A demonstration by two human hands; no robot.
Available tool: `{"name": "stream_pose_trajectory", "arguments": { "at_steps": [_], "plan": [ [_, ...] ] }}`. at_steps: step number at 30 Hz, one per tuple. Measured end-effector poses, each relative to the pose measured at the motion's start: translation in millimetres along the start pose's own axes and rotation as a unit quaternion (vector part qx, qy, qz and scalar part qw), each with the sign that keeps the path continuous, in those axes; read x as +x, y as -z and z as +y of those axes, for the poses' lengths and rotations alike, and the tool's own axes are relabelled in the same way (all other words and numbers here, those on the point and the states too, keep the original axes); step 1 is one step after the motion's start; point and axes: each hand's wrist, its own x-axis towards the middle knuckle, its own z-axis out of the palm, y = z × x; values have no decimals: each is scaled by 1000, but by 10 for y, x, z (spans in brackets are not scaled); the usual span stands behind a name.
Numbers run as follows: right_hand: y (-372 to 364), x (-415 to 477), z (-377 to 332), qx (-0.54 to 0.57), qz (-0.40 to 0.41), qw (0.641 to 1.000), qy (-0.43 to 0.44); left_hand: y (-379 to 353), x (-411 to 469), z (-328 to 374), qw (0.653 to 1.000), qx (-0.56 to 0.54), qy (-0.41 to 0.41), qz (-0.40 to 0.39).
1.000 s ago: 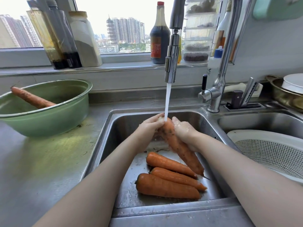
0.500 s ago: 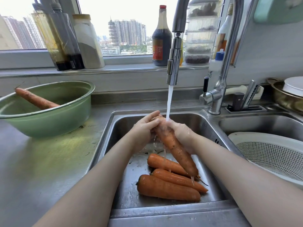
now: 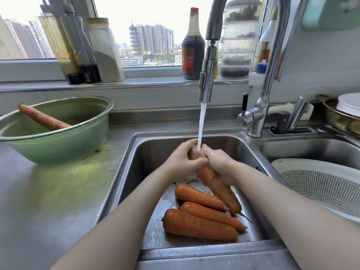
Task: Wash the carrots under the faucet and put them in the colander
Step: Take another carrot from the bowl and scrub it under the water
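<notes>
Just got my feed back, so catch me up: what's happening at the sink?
A person holds one carrot in both hands, the left hand and right hand gripping its thick end under the running faucet. Below them three more carrots lie on the sink floor, and another carrot rests in the green bowl on the counter. No carrot shows in the white colander at the right.

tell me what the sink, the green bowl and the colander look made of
Sink: looks like stainless steel, brushed grey, with soft reflections and a wet sheen.
Green bowl: smooth, glossy pale green with a thin rolled rim; it could be enamelled metal or plastic, and the look does not settle which.
Colander: probably plastic, matte white, with a solid rim and fine rows of small holes.
</notes>
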Motion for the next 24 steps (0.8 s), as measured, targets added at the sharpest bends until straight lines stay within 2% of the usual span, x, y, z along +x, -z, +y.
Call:
{"name": "stream_pose_trajectory", "arguments": {
  "at_steps": [3, 9, 12, 16, 19, 21, 24],
  "plan": [
    [-9, -1, -2, 8, 3, 1000, 0, -56, 41, -39, 999, 30, 11, 29],
    [-49, -33, -32, 13, 0, 1000, 19, -47, 71, 33, 994, -37, 18, 100],
    [-14, -42, -33, 20, -15, 1000, 16, -14, 52, -1, 990, -122, 57, 50],
    [84, -21, 7, 13, -88, 996, 9, 67, 44, -115, 972, -215, 87, -45],
    [97, -11, 42, 18, -91, 996, 11, 16, 50, -88, 982, -167, 83, 8],
    [84, 22, 54, 26, -53, 998, 12, -60, 54, -13, 984, -146, 83, 64],
    [38, 55, 61, -24, -15, 999, 28, -116, 51, 68, 978, -126, 98, 133]
  ]
}}
